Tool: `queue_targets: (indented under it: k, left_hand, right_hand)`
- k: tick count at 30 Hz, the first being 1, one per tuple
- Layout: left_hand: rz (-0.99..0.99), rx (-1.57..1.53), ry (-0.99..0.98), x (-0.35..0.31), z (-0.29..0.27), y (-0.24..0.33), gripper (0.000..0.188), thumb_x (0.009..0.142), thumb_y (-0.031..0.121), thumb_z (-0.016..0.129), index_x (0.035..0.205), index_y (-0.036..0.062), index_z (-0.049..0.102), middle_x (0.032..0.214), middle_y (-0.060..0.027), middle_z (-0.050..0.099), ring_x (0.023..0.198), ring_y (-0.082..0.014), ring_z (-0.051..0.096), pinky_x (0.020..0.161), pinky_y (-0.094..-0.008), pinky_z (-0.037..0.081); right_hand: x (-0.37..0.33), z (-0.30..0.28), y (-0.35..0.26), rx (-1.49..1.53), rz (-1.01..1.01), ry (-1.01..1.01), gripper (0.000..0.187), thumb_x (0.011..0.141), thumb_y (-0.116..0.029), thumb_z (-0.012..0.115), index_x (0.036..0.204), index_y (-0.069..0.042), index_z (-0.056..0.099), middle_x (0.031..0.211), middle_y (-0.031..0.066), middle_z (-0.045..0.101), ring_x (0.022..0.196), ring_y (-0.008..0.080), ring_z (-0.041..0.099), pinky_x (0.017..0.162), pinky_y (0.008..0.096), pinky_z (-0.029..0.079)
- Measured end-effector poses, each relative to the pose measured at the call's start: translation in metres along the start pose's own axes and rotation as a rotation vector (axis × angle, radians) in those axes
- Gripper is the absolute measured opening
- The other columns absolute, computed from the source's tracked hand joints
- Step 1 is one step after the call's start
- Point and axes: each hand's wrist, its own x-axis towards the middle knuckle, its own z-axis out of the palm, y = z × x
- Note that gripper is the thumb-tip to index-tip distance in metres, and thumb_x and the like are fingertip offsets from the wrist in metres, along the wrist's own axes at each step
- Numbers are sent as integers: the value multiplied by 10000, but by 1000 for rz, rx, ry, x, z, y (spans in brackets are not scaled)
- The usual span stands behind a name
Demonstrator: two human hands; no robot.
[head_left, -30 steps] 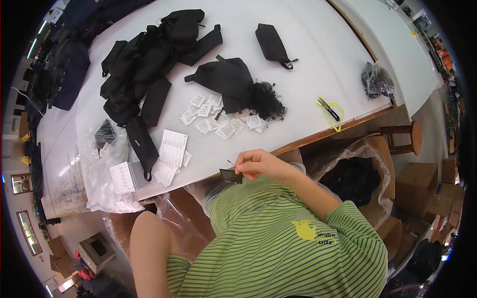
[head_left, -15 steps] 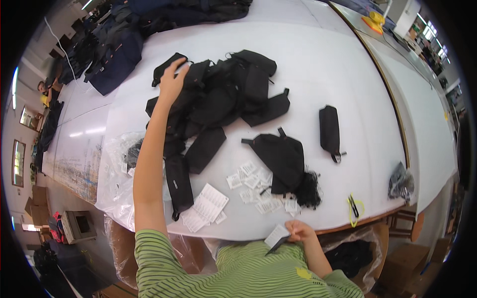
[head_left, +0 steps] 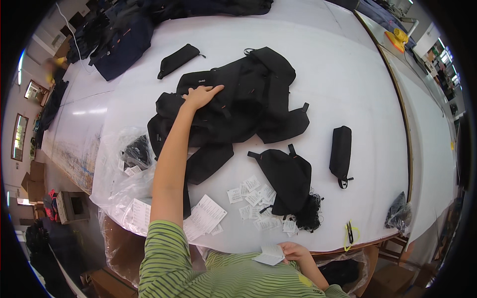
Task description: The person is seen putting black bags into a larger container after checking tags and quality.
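Note:
My left hand (head_left: 202, 97) reaches over the table and rests with its fingers spread on a heap of black zip pouches (head_left: 238, 107). Near my body, my right hand (head_left: 294, 252) pinches a folded white paper sheet (head_left: 271, 255). One black pouch (head_left: 179, 60) lies apart beyond the heap, and another pouch (head_left: 341, 154) lies off to the right. Between the heap and me, a black pouch (head_left: 285, 179) touches a tangle of black strings (head_left: 309, 213). Small white printed tags (head_left: 253, 193) are scattered beside it. Larger printed sheets (head_left: 206, 217) lie by my left forearm, which hides part of the heap.
Thread snips with a yellow cord (head_left: 350, 233) lie near the front edge, with a clear plastic bag (head_left: 397, 213) farther right. Crumpled plastic (head_left: 117, 184) covers the left front. Dark bags (head_left: 124, 47) are piled at the far left. A yellow tool (head_left: 397, 38) stands at the far right.
My left hand has left the far-left pouch, which now lies separate, and moved right onto the heap. The paper in my right hand has turned and shows an open fold. The view has shifted.

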Motion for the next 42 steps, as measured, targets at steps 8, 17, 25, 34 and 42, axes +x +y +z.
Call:
queue_targets:
  k: [8, 17, 25, 34, 42]
  left_hand:
    - [54, 49, -91, -77, 27, 26, 753, 756, 814, 387, 1264, 299, 594, 1395, -80, 483, 1345, -486, 236, 1081, -638, 59]
    - [235, 122, -76, -152, 65, 25, 744, 788, 761, 421, 1273, 221, 585, 1398, -116, 465, 1354, -437, 246, 1090, -589, 100]
    - [1123, -1276, 685, -452, -7, 142, 148, 845, 110, 575, 936, -5, 557, 1128, -117, 585, 1064, -203, 546, 903, -318, 443]
    - [1950, -1330, 1312, -551, -22, 171, 405, 889, 81, 511, 1290, 45, 467, 1166, -60, 530, 1128, -205, 477, 892, -307, 416]
    - [1722, -1455, 1357, -556, 0, 169, 334, 865, 63, 538, 1198, 82, 518, 1125, -20, 533, 1002, -179, 495, 802, -285, 420]
  right_hand:
    - [9, 0, -1, -123, -176, -99, 266, 834, -268, 637, 797, -38, 509, 790, 90, 574, 612, 190, 602, 566, 275, 469]
    - [16, 15, -3, -161, -239, -146, 195, 832, -220, 634, 817, -62, 520, 803, 50, 562, 599, 149, 574, 647, 252, 431]
    - [15, 13, 1, -186, -281, -144, 175, 866, -217, 592, 831, -67, 510, 672, 65, 606, 615, 148, 594, 639, 251, 429]
    - [15, 14, -2, -238, -290, -83, 183, 859, -228, 586, 805, -74, 504, 601, 63, 565, 542, 159, 562, 618, 283, 392]
    - [18, 5, -1, -262, -292, -95, 193, 848, -207, 596, 795, -69, 472, 695, 18, 509, 549, 164, 574, 602, 308, 413]
